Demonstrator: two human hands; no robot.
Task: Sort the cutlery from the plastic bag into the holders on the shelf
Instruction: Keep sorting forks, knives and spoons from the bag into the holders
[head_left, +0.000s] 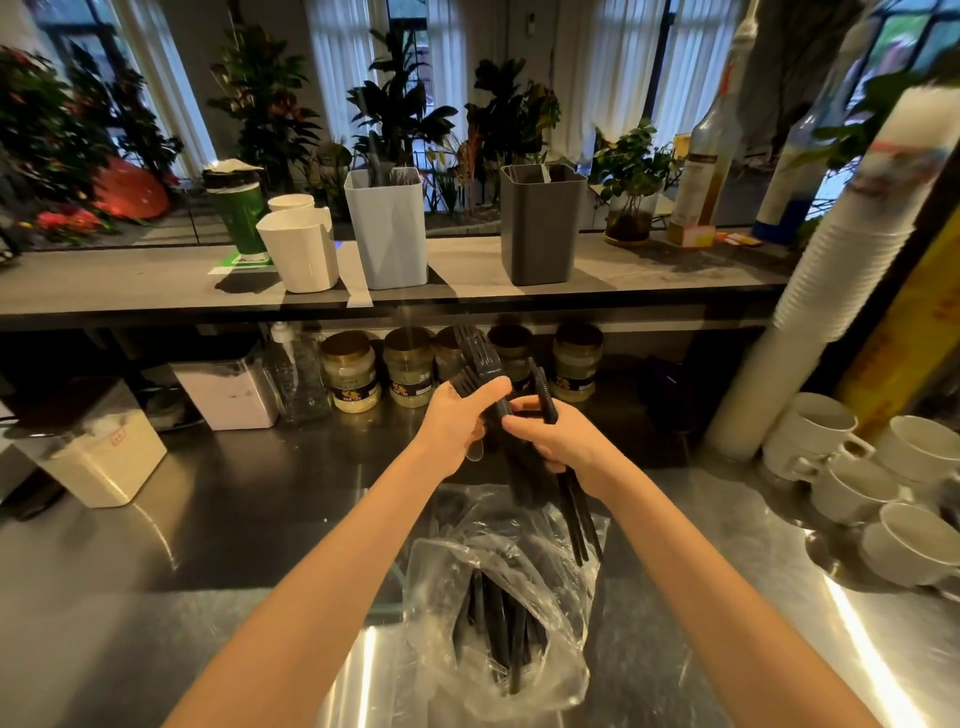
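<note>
Your left hand (457, 423) grips a bunch of black forks (475, 358), your right hand (563, 441) grips more handles (576, 514); the plastic bag (436, 597) below still holds cutlery (498, 639), the blue holder (387, 234) shows a few pieces, so much remains

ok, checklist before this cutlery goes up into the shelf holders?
1. Left hand grip on black cutlery bundle: ok, fingers curled round it.
2. Right hand grip on long black pieces: ok, handles hang below the palm.
3. Types split between hands: cannot tell.
4. Light blue holder upright, top open, black cutlery inside: ok.
5. Dark grey holder upright, top open: ok.
6. Plastic bag emptied: not ok, black cutlery lies inside.
</note>
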